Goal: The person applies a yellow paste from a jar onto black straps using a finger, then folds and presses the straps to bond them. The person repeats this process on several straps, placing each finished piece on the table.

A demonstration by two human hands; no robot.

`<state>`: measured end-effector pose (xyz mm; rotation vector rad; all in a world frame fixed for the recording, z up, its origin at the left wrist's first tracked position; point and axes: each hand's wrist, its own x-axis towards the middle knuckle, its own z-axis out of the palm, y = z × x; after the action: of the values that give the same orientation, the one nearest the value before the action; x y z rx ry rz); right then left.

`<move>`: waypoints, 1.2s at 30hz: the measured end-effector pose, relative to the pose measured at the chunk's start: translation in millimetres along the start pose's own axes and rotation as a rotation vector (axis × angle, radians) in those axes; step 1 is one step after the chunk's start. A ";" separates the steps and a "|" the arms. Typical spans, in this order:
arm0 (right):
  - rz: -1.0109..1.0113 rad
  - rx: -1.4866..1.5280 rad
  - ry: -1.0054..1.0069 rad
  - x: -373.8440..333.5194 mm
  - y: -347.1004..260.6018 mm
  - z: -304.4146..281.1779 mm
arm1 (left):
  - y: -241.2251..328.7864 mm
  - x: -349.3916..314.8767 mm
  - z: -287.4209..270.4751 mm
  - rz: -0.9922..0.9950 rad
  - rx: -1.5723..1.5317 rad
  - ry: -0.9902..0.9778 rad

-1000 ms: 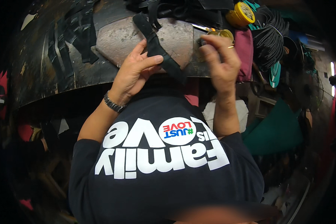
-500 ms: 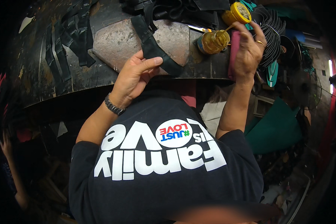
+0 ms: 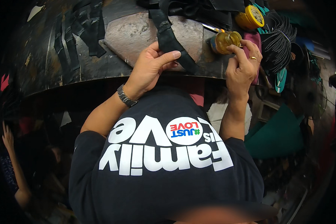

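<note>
Currently a black rubber strip (image 3: 171, 41) is pinned flat by the left hand (image 3: 151, 69) on a pale stone slab (image 3: 134, 33), which lies on the dark curved work surface (image 3: 63, 71). The left thumb and fingers are pressed together over the strip's lower part, thumb on top. A small amber jar (image 3: 226, 40) lying on its side just right of the slab is pinched by the fingertips of the right hand (image 3: 242, 67), index and thumb closed on its near end; a ring is seen on one finger. A second yellow-lidded jar (image 3: 252, 16) sits further back, beside a bundle of black cords (image 3: 278, 41).

For the step to go well, the strip should probably be kept flat and taut against the slab so it does not slide, and the jar should be gripped near its mouth and kept level, since spilling onto the cluttered surface looks likely if tipped carelessly.

Compared with half a second ago, the right hand has been lowered and brought in from the far right edge to the jar, and is now closed on it. The left hand is seen in much the same place on the strip, thumb slightly further across. The strip's position is unchanged.
</note>
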<state>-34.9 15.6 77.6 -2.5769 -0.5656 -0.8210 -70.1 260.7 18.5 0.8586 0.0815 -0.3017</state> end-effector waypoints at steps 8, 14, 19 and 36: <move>0.479 1.190 -0.380 -16.5 -62.2 30.5 | -6.3 -1.3 -1.8 0.153 0.127 -0.020; 0.663 1.503 -0.228 -19.3 -63.9 43.4 | -5.3 -3.6 -1.7 0.232 0.271 0.023; 0.586 1.382 -0.148 -21.4 -65.1 45.5 | -3.5 -3.6 -1.2 0.178 0.244 -0.035; 0.391 1.219 0.000 -29.1 -65.8 53.7 | -3.3 0.0 3.2 0.157 0.125 -0.002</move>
<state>-63.5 88.7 33.9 -1.4654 -0.3533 -0.1887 -71.3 256.2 18.2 0.9829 -0.0065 -0.1617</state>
